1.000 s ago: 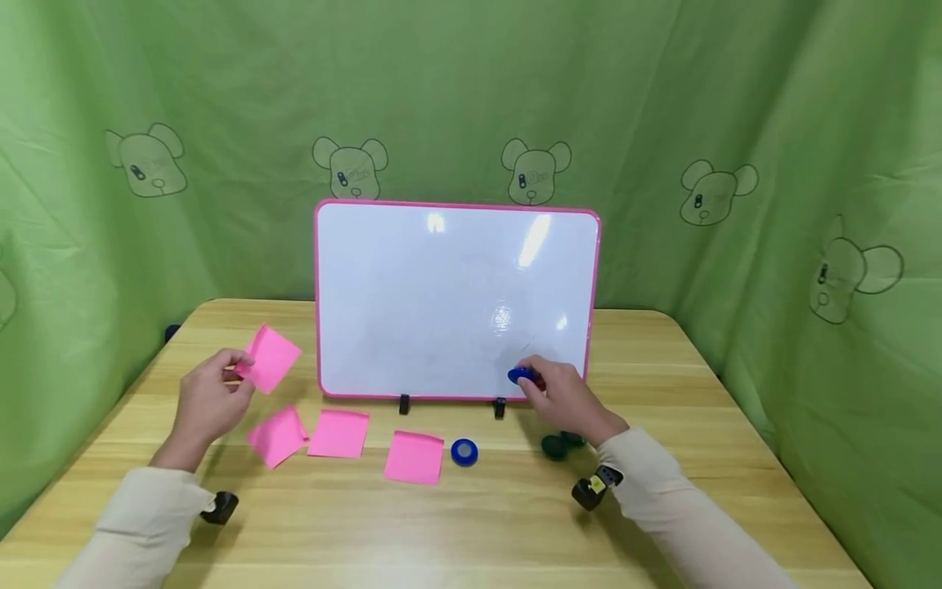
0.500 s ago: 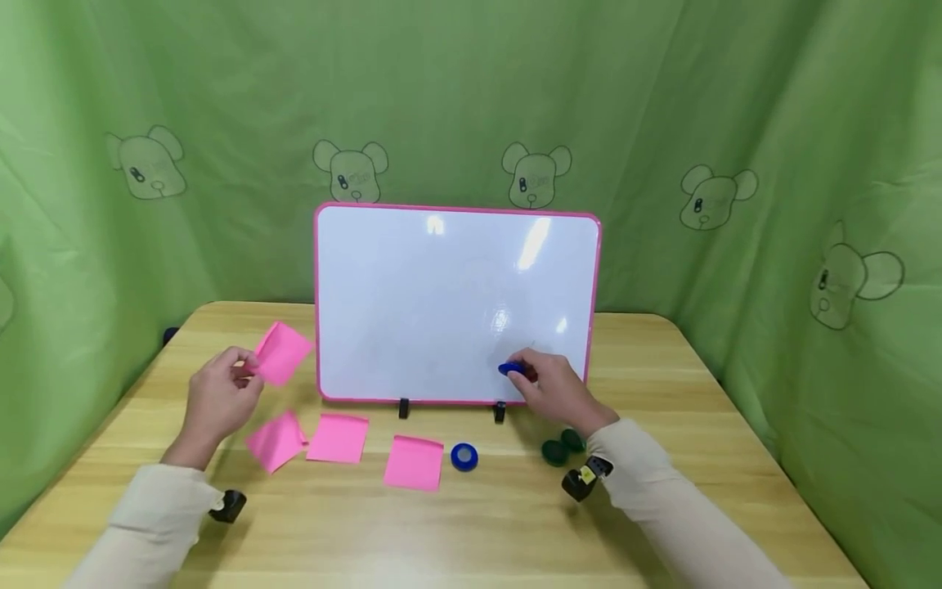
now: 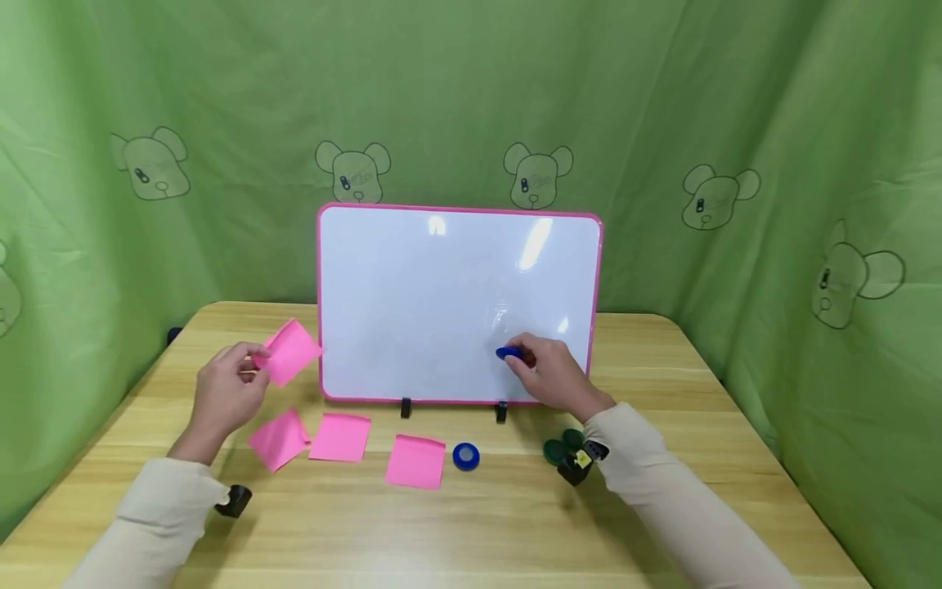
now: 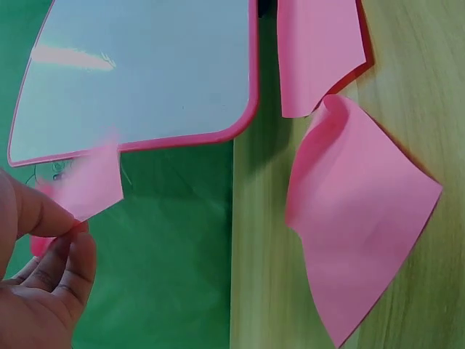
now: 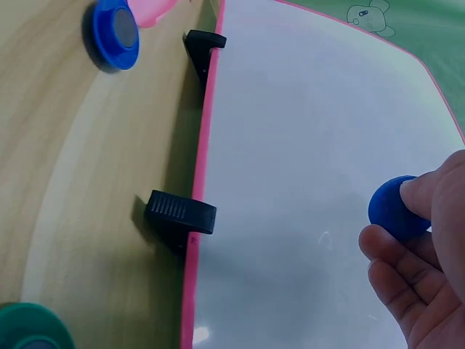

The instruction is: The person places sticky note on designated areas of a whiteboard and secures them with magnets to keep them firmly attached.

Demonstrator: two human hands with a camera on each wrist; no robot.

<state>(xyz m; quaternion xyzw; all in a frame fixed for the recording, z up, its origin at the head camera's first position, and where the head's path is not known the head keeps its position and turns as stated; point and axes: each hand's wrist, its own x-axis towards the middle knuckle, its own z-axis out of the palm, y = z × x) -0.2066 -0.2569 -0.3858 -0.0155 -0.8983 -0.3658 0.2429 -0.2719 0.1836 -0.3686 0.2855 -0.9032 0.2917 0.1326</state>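
Note:
My left hand pinches a pink sticky note by its edge, just off the left side of the whiteboard. In the left wrist view that note is blurred beside the board's pink frame. Between thumb and fingers my right hand pinches a round blue magnet in front of the board's lower right part. The right wrist view shows the held magnet more closely; whether it touches the board I cannot tell.
Several pink sticky notes lie on the wooden table before the board. A second blue magnet lies to their right, and green magnets sit under the right wrist. Black clips support the board; a green curtain hangs behind.
My left hand has carried its sticky note rightward to the board's left edge. My right hand has moved slightly up and left with the blue magnet. The things on the table stay put.

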